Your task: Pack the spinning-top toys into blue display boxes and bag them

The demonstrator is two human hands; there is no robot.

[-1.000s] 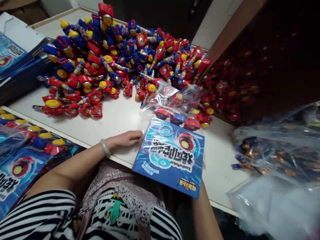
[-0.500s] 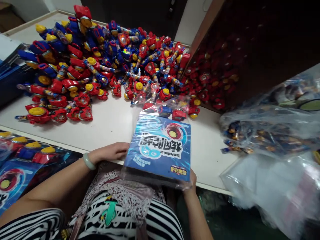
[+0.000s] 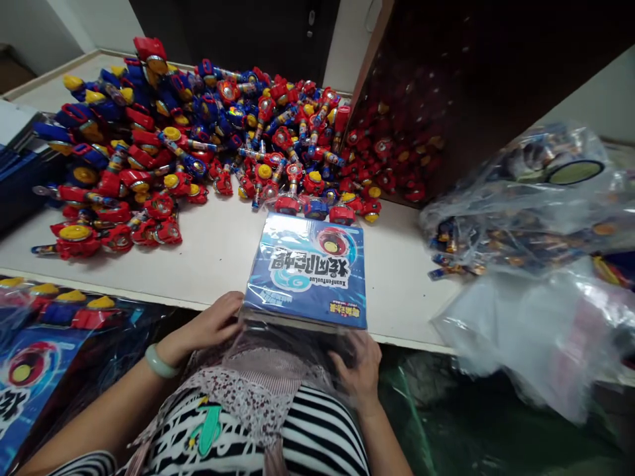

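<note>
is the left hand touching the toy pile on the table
Apart: the head view shows a strip of table between left hand and toy pile.

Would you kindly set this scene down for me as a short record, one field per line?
Main item: blue printed cardboard box, lettering upside down in this view
Covering: loose transparent plastic film, trailing from the box toward the person
Left hand: at the box's near left corner
Right hand: at the film below the near right corner
Surface: white tabletop
Behind: heaped red, blue and yellow plastic toys
Left wrist: pale green round bangle
</note>
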